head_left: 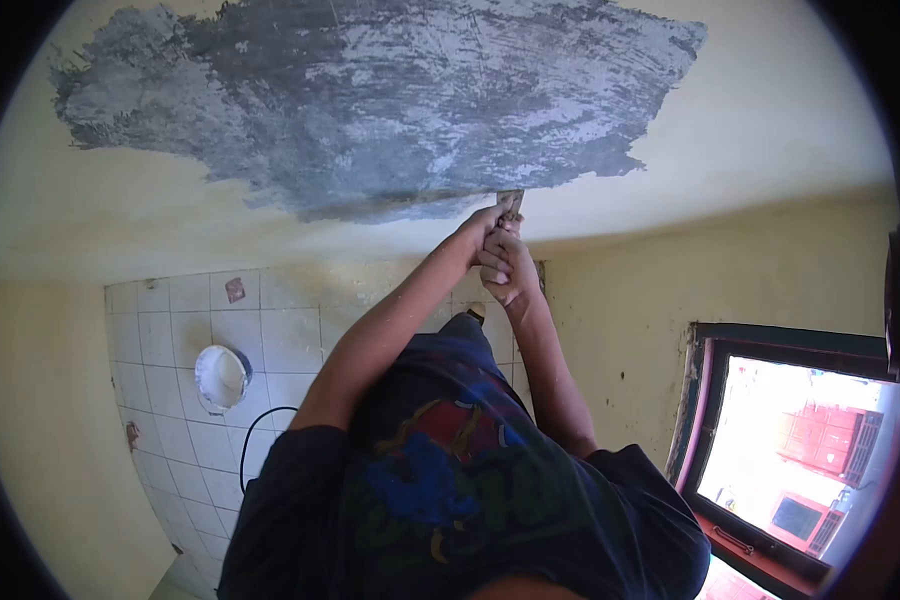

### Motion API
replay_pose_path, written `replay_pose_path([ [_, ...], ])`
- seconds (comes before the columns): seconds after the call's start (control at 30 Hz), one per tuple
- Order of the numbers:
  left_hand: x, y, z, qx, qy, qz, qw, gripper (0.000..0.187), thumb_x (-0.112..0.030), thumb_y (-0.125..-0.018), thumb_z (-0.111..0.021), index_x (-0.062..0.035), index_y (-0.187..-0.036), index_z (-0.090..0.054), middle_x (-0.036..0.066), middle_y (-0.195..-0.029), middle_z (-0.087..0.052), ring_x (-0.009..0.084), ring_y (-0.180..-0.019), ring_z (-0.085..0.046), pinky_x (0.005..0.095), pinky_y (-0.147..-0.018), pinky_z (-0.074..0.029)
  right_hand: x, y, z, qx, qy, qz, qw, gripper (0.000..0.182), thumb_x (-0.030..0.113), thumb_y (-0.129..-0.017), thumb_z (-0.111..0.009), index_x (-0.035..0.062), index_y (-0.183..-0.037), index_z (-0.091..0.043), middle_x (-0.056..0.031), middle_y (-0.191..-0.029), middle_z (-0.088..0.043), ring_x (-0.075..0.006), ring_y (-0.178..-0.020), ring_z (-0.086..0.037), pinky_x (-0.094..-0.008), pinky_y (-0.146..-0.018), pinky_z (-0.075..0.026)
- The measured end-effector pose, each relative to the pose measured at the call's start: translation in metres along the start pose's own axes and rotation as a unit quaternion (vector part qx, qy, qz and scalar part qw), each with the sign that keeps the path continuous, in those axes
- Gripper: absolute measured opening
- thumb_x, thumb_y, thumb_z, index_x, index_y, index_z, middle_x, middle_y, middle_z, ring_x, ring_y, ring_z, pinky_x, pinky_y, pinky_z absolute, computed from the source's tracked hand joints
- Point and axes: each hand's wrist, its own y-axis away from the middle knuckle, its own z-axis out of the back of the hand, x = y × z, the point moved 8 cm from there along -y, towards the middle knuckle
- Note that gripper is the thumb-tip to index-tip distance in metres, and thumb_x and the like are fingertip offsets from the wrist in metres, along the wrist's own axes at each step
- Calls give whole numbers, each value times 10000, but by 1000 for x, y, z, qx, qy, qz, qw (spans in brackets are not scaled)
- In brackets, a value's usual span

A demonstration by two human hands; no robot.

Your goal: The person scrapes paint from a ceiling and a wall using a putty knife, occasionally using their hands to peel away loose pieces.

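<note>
Both hands are wrapped round one scraper [510,198], whose short flat blade shows above the fingers. Its handle is mostly hidden in the grip. My left hand [486,226] is closed nearest the blade, with fingers stretched along it. Just below, my right hand [507,268] is closed in a fist at the handle end, touching the left. The blade tip meets the wall at the lower edge of a large rough grey patch [450,110], where the cream paint is gone. Cream paint [730,130] still covers the wall around this patch.
A white bucket [222,377] with whitish contents stands on the tiled floor [290,330] at left. A black cable [244,450] curves beside my body. To the right, a dark-framed window [705,420] is set in the side wall. One foot [477,312] shows below my hands.
</note>
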Motion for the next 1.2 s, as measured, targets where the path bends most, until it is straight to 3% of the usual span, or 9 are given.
replay_pose_path([
  [0.13,2,10,-17,54,62,-18,996,444,-503,-924,-434,-117,-706,-451,-54,-565,-415,97,-508,-446,251,-459,-398,-1,10,-8,27,-75,-39,996,250,110,-910,-433,158,-665,-415,62,-520,-331,-22,-357,-263,-163,-271,-192],
  [0.23,5,13,3,-66,9,-3,998,454,-509,-926,-421,-116,-701,-443,-53,-572,-415,100,-491,-436,247,-437,-386,-7,4,6,-1,-41,-25,999,318,175,-955,-399,148,-639,-393,52,-524,-317,-31,-350,-263,-174,-265,-203],
  [0.3,-1,11,-6,48,7,-1,999,452,-522,-921,-419,-114,-731,-456,-54,-582,-418,95,-488,-432,243,-423,-382,-6,-3,-2,37,-67,-42,996,320,184,-961,-396,145,-644,-393,48,-528,-320,-29,-353,-266,-173,-267,-203],
  [0.87,-1,40,-49,43,53,-58,996,331,-359,-953,-437,-70,-797,-478,-34,-590,-433,104,-563,-476,234,-472,-403,2,38,-35,82,-188,-85,975,287,160,-962,-374,88,-686,-403,26,-543,-336,-39,-366,-294,-176,-276,-249],
  [0.93,-21,28,-13,-147,-84,-35,985,336,-360,-946,-450,-84,-757,-484,-23,-601,-469,109,-539,-489,241,-466,-416,4,-2,-21,164,-178,-103,965,309,181,-960,-384,84,-666,-399,27,-542,-339,-43,-363,-286,-186,-279,-244],
  [0.97,-9,-19,8,70,53,16,996,331,-372,-920,-449,-133,-726,-569,-23,-523,-472,141,-406,-461,266,-388,-433,2,-5,-20,157,-181,-105,965,309,181,-960,-384,84,-666,-399,27,-542,-339,-43,-363,-286,-186,-279,-244],
  [1.07,2,-7,9,18,36,20,999,332,-372,-923,-438,-119,-758,-576,-34,-550,-490,129,-401,-449,254,-393,-441,-1,-7,-21,130,-234,-93,959,318,197,-960,-389,87,-662,-401,27,-539,-342,-47,-360,-279,-198,-281,-244],
  [1.13,-2,41,-6,-177,-55,-22,982,338,-371,-927,-423,-87,-805,-561,-35,-591,-504,106,-416,-446,247,-388,-432,-11,9,-15,80,-245,-127,958,318,196,-961,-388,91,-661,-401,27,-533,-340,-52,-356,-282,-203,-282,-249],
  [1.2,9,35,-9,-92,-19,-22,995,340,-372,-927,-425,-70,-835,-552,-30,-610,-507,101,-432,-451,244,-393,-433,-14,26,-19,82,-243,-123,959,312,192,-961,-385,90,-667,-404,23,-538,-346,-54,-357,-289,-202,-281,-251],
])
